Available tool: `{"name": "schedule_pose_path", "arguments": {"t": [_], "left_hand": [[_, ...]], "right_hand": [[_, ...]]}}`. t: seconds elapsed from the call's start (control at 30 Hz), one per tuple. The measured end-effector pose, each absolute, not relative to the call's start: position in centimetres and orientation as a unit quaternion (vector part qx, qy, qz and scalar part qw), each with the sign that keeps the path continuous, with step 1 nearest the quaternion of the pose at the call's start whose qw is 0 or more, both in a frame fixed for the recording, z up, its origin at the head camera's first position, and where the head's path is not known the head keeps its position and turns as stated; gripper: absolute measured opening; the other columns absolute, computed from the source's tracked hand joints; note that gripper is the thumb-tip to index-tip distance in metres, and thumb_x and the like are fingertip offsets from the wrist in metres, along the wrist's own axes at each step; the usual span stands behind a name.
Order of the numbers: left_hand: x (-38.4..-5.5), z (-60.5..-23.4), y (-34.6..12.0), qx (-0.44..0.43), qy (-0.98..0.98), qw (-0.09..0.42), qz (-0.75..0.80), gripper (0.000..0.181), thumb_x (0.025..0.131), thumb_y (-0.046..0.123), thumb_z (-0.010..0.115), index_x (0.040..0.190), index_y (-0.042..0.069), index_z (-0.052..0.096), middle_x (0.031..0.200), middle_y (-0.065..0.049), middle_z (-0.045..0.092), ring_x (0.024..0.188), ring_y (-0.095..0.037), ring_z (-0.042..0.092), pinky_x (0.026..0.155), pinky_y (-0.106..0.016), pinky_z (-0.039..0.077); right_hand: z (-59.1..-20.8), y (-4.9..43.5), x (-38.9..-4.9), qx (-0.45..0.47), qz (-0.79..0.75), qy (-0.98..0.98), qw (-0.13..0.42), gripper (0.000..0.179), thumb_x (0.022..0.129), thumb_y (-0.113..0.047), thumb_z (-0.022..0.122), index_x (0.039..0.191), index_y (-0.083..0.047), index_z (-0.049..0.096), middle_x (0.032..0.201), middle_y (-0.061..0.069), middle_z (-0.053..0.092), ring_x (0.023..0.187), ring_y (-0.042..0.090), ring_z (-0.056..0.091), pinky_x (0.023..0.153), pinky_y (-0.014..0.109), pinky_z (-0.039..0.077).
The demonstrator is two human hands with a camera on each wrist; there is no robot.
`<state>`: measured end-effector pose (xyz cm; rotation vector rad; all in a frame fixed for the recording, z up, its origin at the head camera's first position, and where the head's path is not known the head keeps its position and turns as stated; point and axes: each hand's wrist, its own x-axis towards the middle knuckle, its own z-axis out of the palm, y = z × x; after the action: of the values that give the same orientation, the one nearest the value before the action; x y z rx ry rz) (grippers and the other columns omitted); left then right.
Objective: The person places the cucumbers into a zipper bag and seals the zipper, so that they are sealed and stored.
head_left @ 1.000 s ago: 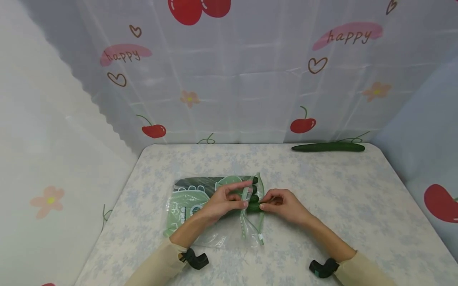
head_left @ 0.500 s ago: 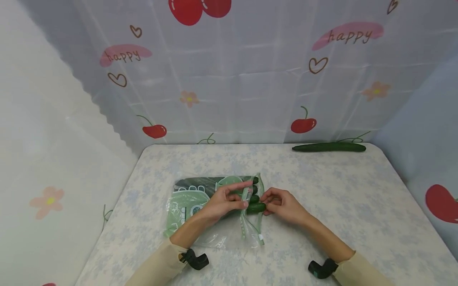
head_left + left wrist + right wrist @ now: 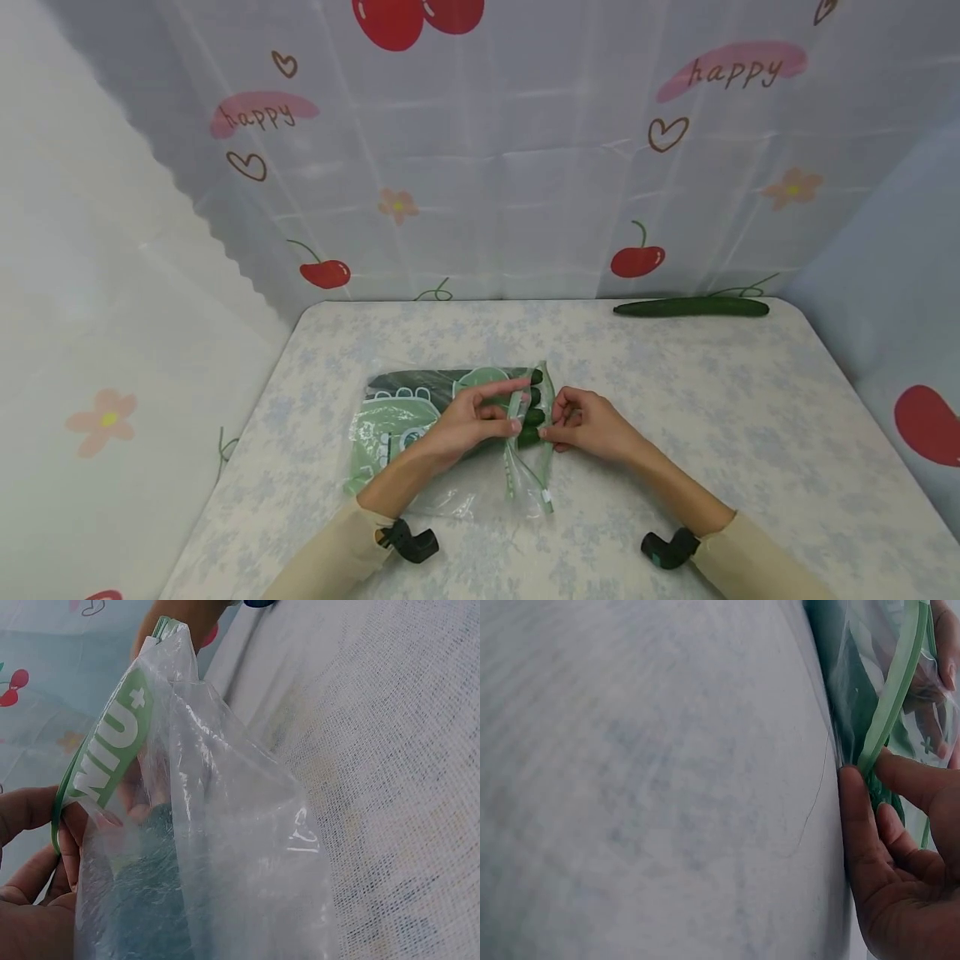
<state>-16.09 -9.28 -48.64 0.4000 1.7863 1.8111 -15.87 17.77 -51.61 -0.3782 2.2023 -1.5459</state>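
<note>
A clear zip bag (image 3: 450,492) with green print lies on the table, its mouth to the right. Several dark green cucumbers (image 3: 534,417) lie inside it, ends showing at the mouth. My left hand (image 3: 462,425) pinches the bag's upper layer near the green zip strip (image 3: 64,795), index finger stretched along the mouth. At the opening, my right hand (image 3: 596,427) pinches the lower green rim (image 3: 892,705) between its fingers, thumb against the nearest cucumber's end. The bag's film partly hides the cucumbers in the left wrist view.
A single long cucumber (image 3: 692,307) lies at the table's back right edge. The patterned table (image 3: 675,375) meets a printed curtain (image 3: 525,208) behind it, with more curtain on both sides. A white slider (image 3: 547,496) hangs at the bag's near corner.
The nearest cucumber's end has slipped out slightly, then gone back left into the bag. My right hand shifted its fingers up along the rim. The left hand has stayed put.
</note>
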Motion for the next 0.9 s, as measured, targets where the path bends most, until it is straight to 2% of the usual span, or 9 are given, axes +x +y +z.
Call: {"name": "schedule_pose_path", "arguments": {"t": [0.13, 0.4, 0.63, 0.9], "left_hand": [[-16.1, -48.7, -9.2, 0.154, 0.662, 0.279, 0.678, 0.071, 0.097, 0.005, 0.078, 0.162, 0.015, 0.051, 0.076, 0.006, 0.073, 0.082, -0.009, 0.068, 0.088, -0.027, 0.057], [-16.1, -48.5, -9.1, 0.150, 0.665, 0.278, 0.676, 0.071, 0.096, 0.004, 0.078, 0.161, 0.016, 0.052, 0.076, 0.007, 0.073, 0.082, -0.007, 0.068, 0.086, -0.024, 0.056], [-16.0, -48.4, -9.2, 0.155, 0.670, 0.276, 0.672, 0.071, 0.096, 0.005, 0.078, 0.161, 0.017, 0.052, 0.078, 0.007, 0.074, 0.083, -0.007, 0.068, 0.087, -0.024, 0.056], [-15.9, -48.4, -9.4, 0.155, 0.666, 0.278, 0.674, 0.071, 0.097, 0.003, 0.077, 0.161, 0.018, 0.052, 0.082, 0.007, 0.075, 0.085, -0.007, 0.067, 0.090, -0.025, 0.058]], "right_hand": [[-51.6, 17.7, -15.9, -0.125, -0.555, 0.795, 0.211, 0.037, 0.095, -0.019, 0.084, 0.108, 0.003, 0.059, 0.093, 0.012, 0.068, 0.080, 0.025, 0.078, 0.072, 0.036, 0.067], [-51.3, 18.8, -16.1, -0.141, -0.567, 0.783, 0.211, 0.034, 0.097, -0.015, 0.082, 0.112, 0.005, 0.059, 0.102, 0.017, 0.064, 0.086, 0.025, 0.079, 0.077, 0.037, 0.067], [-51.0, 21.6, -16.8, -0.127, -0.566, 0.794, 0.179, 0.031, 0.097, -0.012, 0.081, 0.113, 0.005, 0.061, 0.102, 0.020, 0.064, 0.091, 0.024, 0.080, 0.081, 0.034, 0.067], [-50.3, 26.1, -17.8, -0.094, -0.531, 0.832, 0.131, 0.032, 0.099, -0.021, 0.081, 0.114, 0.001, 0.063, 0.106, 0.019, 0.066, 0.090, 0.020, 0.079, 0.080, 0.031, 0.066]]}}
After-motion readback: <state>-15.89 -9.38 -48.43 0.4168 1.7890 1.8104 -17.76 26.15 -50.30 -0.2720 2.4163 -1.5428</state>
